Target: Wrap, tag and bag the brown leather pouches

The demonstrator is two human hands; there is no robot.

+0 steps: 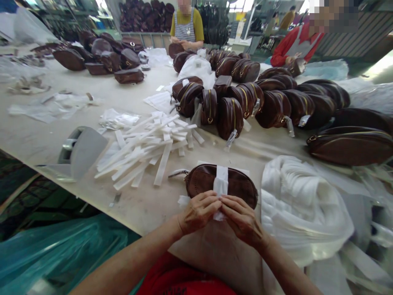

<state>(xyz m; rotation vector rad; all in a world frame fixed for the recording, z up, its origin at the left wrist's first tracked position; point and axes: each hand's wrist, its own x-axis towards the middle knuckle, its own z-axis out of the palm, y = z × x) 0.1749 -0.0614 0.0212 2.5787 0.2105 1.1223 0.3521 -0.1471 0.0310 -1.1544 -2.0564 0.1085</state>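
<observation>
A dark brown leather pouch (pixel 199 184) with rounded ends lies on the table in front of me. A white strip (pixel 222 174) runs across its middle and hangs down past its near edge. My left hand (pixel 199 209) and my right hand (pixel 242 217) meet over this strip, fingers bent and fingertips pressed on it at the pouch's near side. A zip pull wrapped in pale material sticks out at the pouch's left end. Beneath the fingers, part of the strip is hidden.
A loose heap of white strips (pixel 153 143) lies left of the pouch, by a grey tape dispenser (pixel 82 151). White foam sheeting (pixel 301 205) is stacked at right. Brown zipped bags (pixel 230 116) stand in rows behind. Two people (pixel 188 24) work across the table.
</observation>
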